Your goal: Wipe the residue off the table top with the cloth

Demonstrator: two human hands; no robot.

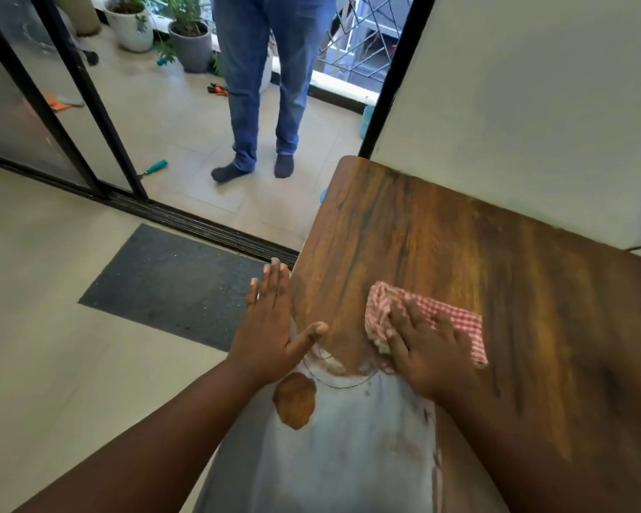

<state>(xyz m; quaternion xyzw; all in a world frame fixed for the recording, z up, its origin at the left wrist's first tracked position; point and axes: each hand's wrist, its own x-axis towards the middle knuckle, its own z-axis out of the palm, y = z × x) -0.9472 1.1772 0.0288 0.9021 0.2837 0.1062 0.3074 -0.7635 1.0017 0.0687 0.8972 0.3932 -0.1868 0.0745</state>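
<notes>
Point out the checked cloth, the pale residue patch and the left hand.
checked cloth (456, 316): head view, bare checked part beyond the fingers.
pale residue patch (348, 449): head view, its middle.
left hand (267, 327): head view, back of hand.

Both bare forearms reach forward from the bottom of the view, the left hand (271, 327) held flat with fingers (274, 283) straight together and thumb spread to the right, while the right hand (428, 349) lies palm down, its fingers bent and spread, pressing downward.
</notes>
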